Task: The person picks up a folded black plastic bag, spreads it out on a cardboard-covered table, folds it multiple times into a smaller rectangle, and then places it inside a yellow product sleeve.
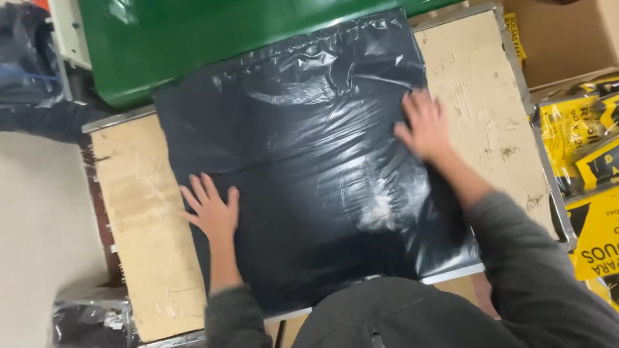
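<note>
A large shiny black plastic bag (309, 161) lies flat across a worn wooden table (145, 212). My left hand (211, 207) rests palm down on the bag's lower left part, fingers spread. Flat on the bag's right edge is my right hand (424, 125), fingers spread and slightly blurred. Neither hand grips anything. Both arms wear grey sleeves.
A green surface (193, 38) borders the table's far side. Yellow printed packages (590, 167) are stacked at the right, below a cardboard box (567, 38). More black plastic sits at the lower left (90, 319) and upper left (22, 58). A pale floor (39, 219) shows at left.
</note>
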